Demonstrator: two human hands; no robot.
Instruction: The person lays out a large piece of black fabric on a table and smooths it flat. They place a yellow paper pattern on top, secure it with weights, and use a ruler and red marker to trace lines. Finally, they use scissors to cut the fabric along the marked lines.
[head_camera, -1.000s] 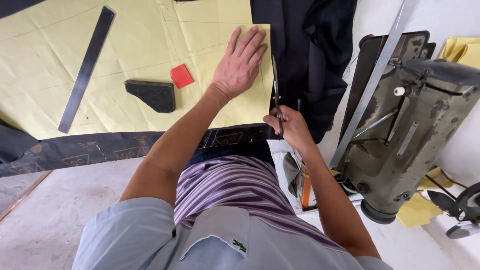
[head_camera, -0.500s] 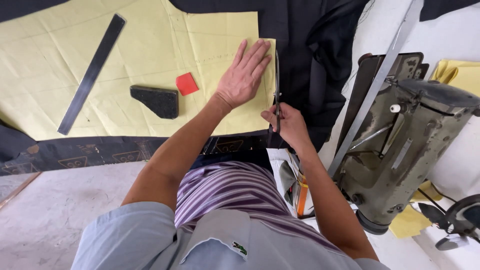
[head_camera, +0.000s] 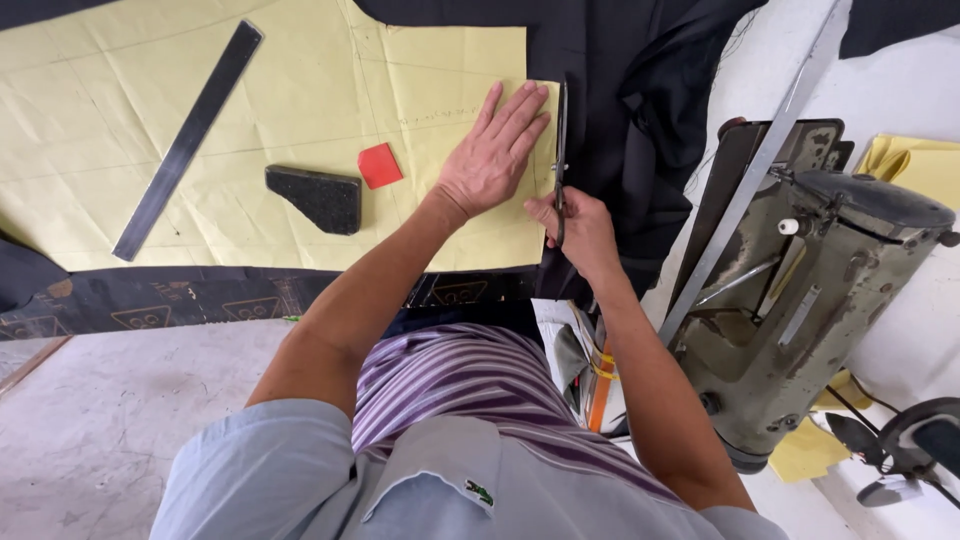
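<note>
Fingers spread, left hand (head_camera: 492, 158) presses yellow paper pattern (head_camera: 300, 120); right hand (head_camera: 580, 228) apparently grips scissors (head_camera: 561, 150).

The large pale yellow pattern paper (head_camera: 250, 140) looks matt and creased with fold lines, and it lies on smooth, dull black cloth (head_camera: 640, 120). The long flat steel ruler (head_camera: 188, 140) at ten o'clock has a brushed grey sheen, the dark wedge-shaped weight (head_camera: 318, 197) looks rough and grainy, and the small red tailor's chalk (head_camera: 380, 165) is matt. The slim metal scissors (head_camera: 560, 150) gleam faintly, while the olive-grey metal sewing machine (head_camera: 800, 300) at three o'clock looks worn and dull.
</note>
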